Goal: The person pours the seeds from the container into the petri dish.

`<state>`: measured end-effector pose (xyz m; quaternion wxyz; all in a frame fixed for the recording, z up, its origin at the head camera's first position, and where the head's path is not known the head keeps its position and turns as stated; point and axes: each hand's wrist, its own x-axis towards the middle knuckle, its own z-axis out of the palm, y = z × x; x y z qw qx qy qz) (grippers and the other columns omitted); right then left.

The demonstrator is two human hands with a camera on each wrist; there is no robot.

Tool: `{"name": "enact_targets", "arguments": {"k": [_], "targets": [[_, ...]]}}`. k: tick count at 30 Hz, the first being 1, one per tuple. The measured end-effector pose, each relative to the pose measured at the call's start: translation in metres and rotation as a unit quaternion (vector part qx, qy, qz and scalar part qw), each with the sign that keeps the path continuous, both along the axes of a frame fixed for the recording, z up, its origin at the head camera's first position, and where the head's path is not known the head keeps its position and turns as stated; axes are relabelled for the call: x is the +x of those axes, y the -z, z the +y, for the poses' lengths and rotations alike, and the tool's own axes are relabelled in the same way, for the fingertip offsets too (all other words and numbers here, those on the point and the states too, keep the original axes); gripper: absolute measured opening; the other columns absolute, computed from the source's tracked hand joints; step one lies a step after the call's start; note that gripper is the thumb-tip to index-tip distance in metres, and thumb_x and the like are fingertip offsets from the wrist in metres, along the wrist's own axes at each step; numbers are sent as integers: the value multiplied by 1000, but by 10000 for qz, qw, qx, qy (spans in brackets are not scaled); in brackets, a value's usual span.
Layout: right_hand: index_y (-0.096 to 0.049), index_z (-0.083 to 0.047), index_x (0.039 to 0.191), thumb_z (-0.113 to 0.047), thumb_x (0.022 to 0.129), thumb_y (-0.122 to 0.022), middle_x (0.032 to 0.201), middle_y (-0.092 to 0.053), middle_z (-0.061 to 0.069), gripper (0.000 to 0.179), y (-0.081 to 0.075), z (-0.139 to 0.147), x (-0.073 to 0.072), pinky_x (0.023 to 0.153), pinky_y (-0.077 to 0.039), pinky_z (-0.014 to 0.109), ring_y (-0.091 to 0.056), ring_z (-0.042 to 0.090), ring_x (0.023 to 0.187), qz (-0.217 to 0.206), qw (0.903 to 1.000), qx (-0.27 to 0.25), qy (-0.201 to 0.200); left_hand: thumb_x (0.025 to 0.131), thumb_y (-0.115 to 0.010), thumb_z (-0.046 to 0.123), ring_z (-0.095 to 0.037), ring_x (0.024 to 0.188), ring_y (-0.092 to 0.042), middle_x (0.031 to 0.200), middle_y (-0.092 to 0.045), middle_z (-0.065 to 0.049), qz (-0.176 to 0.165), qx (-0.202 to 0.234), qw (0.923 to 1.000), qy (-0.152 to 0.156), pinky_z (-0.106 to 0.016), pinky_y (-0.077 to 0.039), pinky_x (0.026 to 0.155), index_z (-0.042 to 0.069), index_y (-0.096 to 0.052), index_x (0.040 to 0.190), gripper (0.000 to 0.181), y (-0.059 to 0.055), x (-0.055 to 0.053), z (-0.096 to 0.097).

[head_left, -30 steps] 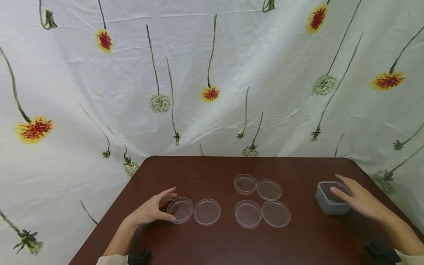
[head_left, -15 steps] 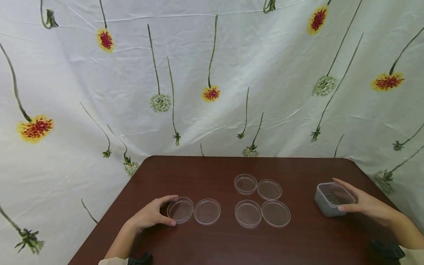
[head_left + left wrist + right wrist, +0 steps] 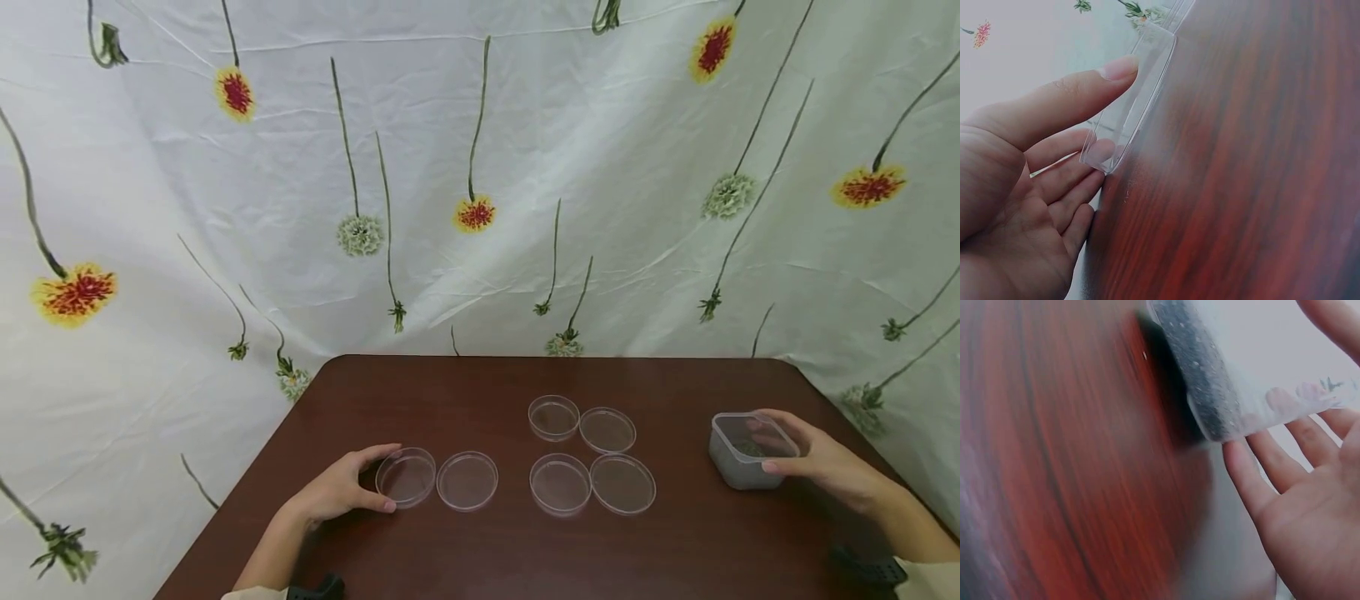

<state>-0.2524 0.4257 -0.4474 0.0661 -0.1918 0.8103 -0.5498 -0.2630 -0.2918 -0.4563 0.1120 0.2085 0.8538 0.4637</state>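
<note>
At the left of the table, my left hand (image 3: 343, 483) holds a clear petri dish (image 3: 406, 478) by its rim, thumb on the near side and fingers round the far side. From the left wrist, the dish (image 3: 1129, 112) appears edge-on between thumb and fingers. My right hand (image 3: 827, 463) grips a square translucent plastic container (image 3: 738, 473) from its right side, thumb at the front and fingers behind. Dark grains (image 3: 1194, 362) lie in its bottom, seen through the wall in the right wrist view.
A second petri dish (image 3: 467, 482) lies right beside the held one. Several more, including a back dish (image 3: 553, 418) and a front dish (image 3: 623, 484), form a cluster mid-table. The brown table (image 3: 480, 558) ends at a flower-printed curtain (image 3: 420, 167).
My right hand has come down from above the plastic container and now grips its side. The left hand's fingers have closed in around the petri dish's rim.
</note>
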Motion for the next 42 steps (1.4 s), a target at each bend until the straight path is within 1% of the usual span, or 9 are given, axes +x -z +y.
{"name": "enact_targets", "arguments": {"k": [7, 10, 15, 18, 22, 25, 29, 34, 42], "targets": [[-36, -3, 152, -2, 99, -67, 135, -53, -22, 61, -14, -24, -5, 80, -53, 27, -51, -12, 118, 396, 9980, 191, 444, 80, -92, 17, -43, 138, -43, 144, -56, -19, -56, 112, 9999, -9, -58, -36, 107, -5, -48, 150, 86, 1, 0, 1], [-35, -1, 151, -3, 98, -69, 137, -53, -13, 63, -23, -38, -9, 82, -53, 26, -50, -11, 118, 546, 9967, 186, 575, 79, -92, 17, -42, 139, -42, 145, -55, -18, -90, 113, 9999, -60, -57, -36, 107, -3, -48, 150, 86, 1, 0, 1], [-36, 0, 150, -3, 96, -72, 142, -51, 4, 65, -35, -63, -19, 85, -53, 25, -51, -5, 120, 712, 9960, 90, 539, 80, -92, 17, -44, 140, -40, 146, -54, -20, -89, 156, 9998, -59, -59, -35, 109, -4, -48, 150, 86, 3, 1, 1], [-36, 1, 151, -5, 96, -73, 143, -51, 7, 67, -40, -79, -26, 86, -53, 26, -51, -1, 122, 758, 9958, 37, 511, 80, -92, 18, -45, 140, -40, 146, -54, -20, -106, 111, 9998, -85, -58, -36, 108, -5, -48, 150, 86, 3, 2, 1], [-34, 2, 153, -7, 95, -75, 147, -48, 18, 71, -49, -102, -34, 87, -53, 27, -51, 11, 128, 737, 9962, -44, 451, 79, -92, 17, -45, 140, -40, 147, -53, -21, -134, 99, 9998, -91, -58, -36, 108, -5, -48, 150, 86, 2, 2, 1], [-32, 2, 156, -8, 94, -76, 152, -42, 27, 76, -58, -119, -38, 86, -54, 29, -48, 29, 135, 617, 9974, -82, 361, 79, -92, 15, -45, 141, -39, 147, -52, -22, -137, 123, 9998, -95, -60, -35, 109, -6, -48, 149, 86, 0, 0, 2], [-30, 1, 157, -9, 93, -78, 157, -37, 27, 82, -69, -139, -46, 88, -53, 30, -37, 44, 142, 519, 9983, -65, 238, 79, -92, 15, -44, 140, -40, 147, -52, -22, -134, 70, 9998, -105, -58, -37, 108, -7, -48, 149, 86, -2, -2, 4], [-28, -3, 159, -13, 89, -84, 163, -27, 23, 90, -75, -165, -57, 93, -51, 43, -25, 45, 149, 556, 9983, 35, 153, 78, -93, 14, -44, 140, -41, 147, -52, -23, -169, 44, 9998, -104, -56, -39, 107, -7, -48, 148, 86, -4, -2, 5], [-26, -7, 161, -19, 86, -87, 155, -38, 25, 98, -76, -203, -65, 86, -55, 44, -46, 44, 134, 317, 9993, -38, 214, 76, -94, 15, -46, 139, -40, 145, -53, -24, -157, -12, 9997, -163, -60, -36, 108, -8, -49, 147, 87, -4, -1, 6]]}}
